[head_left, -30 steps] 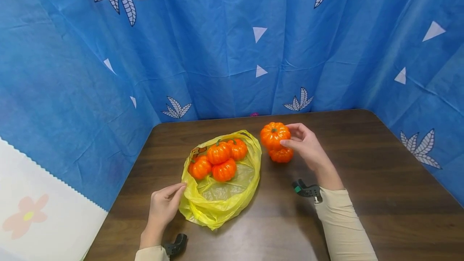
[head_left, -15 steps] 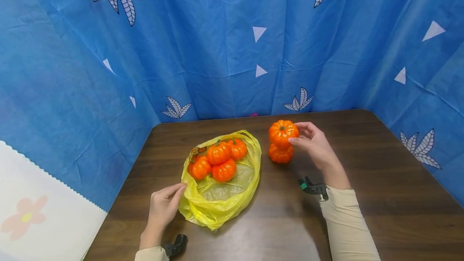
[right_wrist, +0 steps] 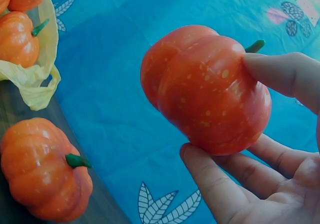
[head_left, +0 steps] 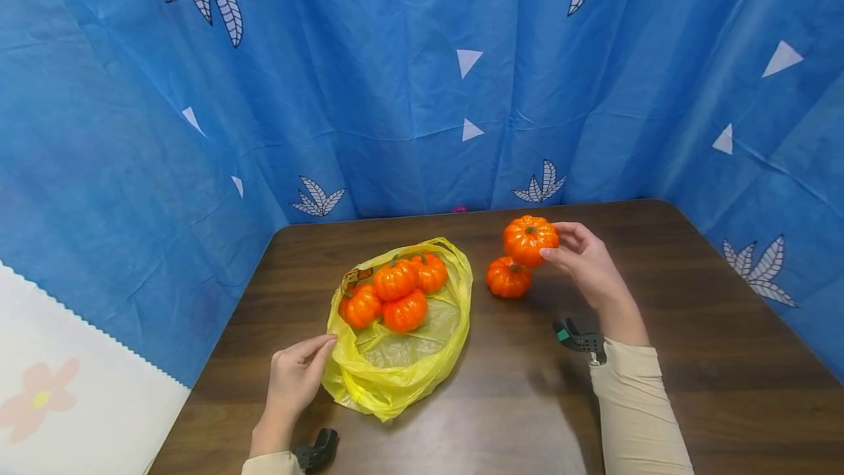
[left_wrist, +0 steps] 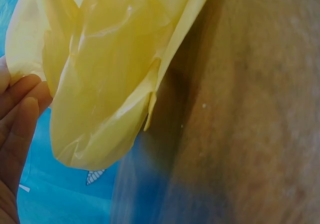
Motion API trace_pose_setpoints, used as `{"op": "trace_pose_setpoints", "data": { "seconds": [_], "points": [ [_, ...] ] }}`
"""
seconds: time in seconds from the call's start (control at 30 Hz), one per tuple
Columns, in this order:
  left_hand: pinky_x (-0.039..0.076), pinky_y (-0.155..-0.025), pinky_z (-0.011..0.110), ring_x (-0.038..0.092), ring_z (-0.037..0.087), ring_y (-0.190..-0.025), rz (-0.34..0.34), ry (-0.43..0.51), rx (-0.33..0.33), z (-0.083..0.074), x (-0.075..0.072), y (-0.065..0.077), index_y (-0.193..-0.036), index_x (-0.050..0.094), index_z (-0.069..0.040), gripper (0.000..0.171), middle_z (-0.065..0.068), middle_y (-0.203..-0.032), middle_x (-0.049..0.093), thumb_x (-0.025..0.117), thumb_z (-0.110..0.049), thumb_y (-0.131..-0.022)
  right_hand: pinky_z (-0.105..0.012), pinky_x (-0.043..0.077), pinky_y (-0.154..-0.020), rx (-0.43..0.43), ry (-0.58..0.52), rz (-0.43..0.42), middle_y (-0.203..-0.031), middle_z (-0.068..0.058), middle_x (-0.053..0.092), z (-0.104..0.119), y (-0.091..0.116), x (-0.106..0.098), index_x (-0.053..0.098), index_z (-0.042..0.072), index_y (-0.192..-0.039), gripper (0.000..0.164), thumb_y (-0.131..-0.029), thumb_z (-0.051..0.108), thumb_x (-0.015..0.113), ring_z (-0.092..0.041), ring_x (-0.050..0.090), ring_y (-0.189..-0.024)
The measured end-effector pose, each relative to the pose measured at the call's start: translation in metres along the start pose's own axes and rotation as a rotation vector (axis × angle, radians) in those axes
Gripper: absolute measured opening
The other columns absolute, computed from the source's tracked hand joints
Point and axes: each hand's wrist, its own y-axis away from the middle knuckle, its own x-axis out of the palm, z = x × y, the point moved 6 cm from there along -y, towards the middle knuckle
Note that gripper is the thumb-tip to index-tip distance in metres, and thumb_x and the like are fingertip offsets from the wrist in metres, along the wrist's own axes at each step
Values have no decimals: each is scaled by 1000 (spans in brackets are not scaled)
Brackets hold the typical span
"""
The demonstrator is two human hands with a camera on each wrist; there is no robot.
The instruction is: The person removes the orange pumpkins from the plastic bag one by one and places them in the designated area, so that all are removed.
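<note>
In the head view my right hand [head_left: 590, 266] holds a small orange pumpkin [head_left: 530, 240] in the air. The right wrist view shows that pumpkin [right_wrist: 205, 91] pinched between thumb and fingers, its green stem beside the thumb. A second pumpkin [head_left: 508, 278] sits on the table just below and to its left. Left of that lies a yellow plastic bag [head_left: 455, 354] with its mouth spread wide and several pumpkins [head_left: 395, 281] grouped inside. My left hand [head_left: 293, 383] pinches the bag's left rim. In the left wrist view the fingertips [left_wrist: 31, 106] meet the thin yellow plastic.
The dark wooden table [head_left: 712, 387] reaches back to a blue patterned curtain [head_left: 422, 94]. A white cloth with a flower print [head_left: 72, 380] hangs at the left. Black camera mounts [head_left: 580, 339] sit at both wrists.
The right hand has carried its pumpkin to the right and slightly back, uncovering more of the pumpkin on the table. My left hand keeps its grip on the bag rim.
</note>
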Motion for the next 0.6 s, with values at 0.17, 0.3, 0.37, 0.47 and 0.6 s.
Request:
{"op": "trace_pose_setpoints", "data": {
  "seconds": [0.17, 0.3, 0.37, 0.47, 0.6],
  "points": [
    [56, -69, 7, 75, 9, -75, -7, -11, 9, -1, -2, -1, -86, 78, 0, 25, 13, -82, 78, 81, 17, -68, -19, 56, -94, -4, -31, -4, -123, 7, 59, -2, 0, -8, 47, 19, -127, 41, -94, 20, 71, -2, 64, -102],
    [56, -69, 8, 75, 8, -76, -4, 8, 7, 0, -1, -1, -87, 78, 1, 25, 14, -82, 78, 79, 18, -69, -14, 57, -88, -15, -45, -16, -116, 12, 59, -5, -1, -16, 48, 20, -123, 38, -94, 17, 72, 1, 65, -98],
    [56, -70, 8, 74, 7, -77, 3, 17, -4, 1, 0, 0, -87, 78, 1, 23, 15, -83, 78, 79, 17, -71, -12, 56, -87, -11, -22, -26, -121, 6, 58, -8, -2, -19, 47, 20, -124, 39, -94, 19, 72, 2, 64, -99],
    [56, -71, 7, 75, 8, -78, 12, 24, -15, 2, 0, 1, -88, 78, 1, 18, 16, -84, 77, 79, 13, -74, -10, 55, -87, 9, 32, -37, -136, -11, 53, -12, -2, -22, 46, 19, -127, 42, -94, 23, 72, 3, 62, -100],
    [56, -72, 7, 76, 13, -76, 11, 25, -7, 3, 1, 2, -88, 78, 1, 17, 16, -84, 78, 79, 11, -75, -9, 53, -87, 38, 79, -54, -150, -27, 40, -18, -3, -26, 44, 15, -132, 47, -95, 27, 70, 4, 60, -100]
  ]
}}
